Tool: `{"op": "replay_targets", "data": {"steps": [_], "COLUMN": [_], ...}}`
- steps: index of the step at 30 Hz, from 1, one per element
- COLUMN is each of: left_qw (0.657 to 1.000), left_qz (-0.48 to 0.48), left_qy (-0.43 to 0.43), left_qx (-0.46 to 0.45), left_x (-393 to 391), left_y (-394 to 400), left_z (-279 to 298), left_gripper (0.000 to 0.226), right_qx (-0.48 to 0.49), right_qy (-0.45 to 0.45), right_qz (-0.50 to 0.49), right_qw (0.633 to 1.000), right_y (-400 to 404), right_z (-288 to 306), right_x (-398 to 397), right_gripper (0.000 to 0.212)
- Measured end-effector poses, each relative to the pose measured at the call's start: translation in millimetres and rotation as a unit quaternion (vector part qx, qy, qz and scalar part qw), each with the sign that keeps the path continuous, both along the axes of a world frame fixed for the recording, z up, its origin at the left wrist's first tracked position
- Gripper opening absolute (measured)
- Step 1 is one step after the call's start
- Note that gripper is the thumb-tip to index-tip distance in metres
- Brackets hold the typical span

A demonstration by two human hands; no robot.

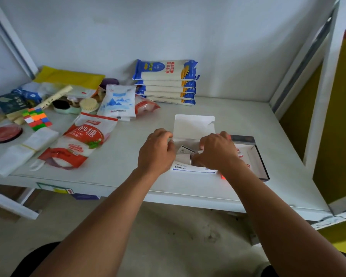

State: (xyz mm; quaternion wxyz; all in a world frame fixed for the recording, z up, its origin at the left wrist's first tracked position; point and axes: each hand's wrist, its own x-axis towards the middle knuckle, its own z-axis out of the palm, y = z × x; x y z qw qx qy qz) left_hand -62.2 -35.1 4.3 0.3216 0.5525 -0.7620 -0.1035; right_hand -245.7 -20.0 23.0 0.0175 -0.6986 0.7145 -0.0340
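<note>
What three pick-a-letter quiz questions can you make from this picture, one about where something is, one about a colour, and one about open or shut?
1. The white box lid is: A open, B shut, C missing.
2. The noodle packs are white and: A green, B blue, C pink.
3. The puzzle cube lies: A in the box, B on the noodle packs, C left of the sugar bag.
Answers: A, its flap stands upright; B, blue printed ends show; C, it sits on the table, left of that bag.
</note>
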Motion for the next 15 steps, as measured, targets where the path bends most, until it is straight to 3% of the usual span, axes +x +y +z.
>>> {"op": "replay_targets", "data": {"steps": [2, 5, 15], "left_qw": [1.0, 1.0, 1.0], "left_qz": [0.004, 0.013, 0.002], "left_qy": [-0.001, -0.001, 0.008], "left_qx": [-0.001, 0.004, 0.001], "left_x": [0.9, 1.2, 2.7], "left_y": [-1.8, -3.1, -8.0], "left_z": [-0.6, -3.6, -10.2], "left_gripper": [0.023, 0.024, 0.023], "right_qx": [-0.006, -0.023, 0.071], "right_qy": [0.015, 0.005, -0.025], "right_qz": [-0.004, 0.028, 0.076], "right_qw": [1.0, 0.999, 0.994], "right_y": [-2.3, -5.9, -19.7], "right_z": [4.1, 5.2, -1.1], "right_x": [2.9, 12.6, 9.9], "right_gripper": [0.044, 0.02, 0.025]}}
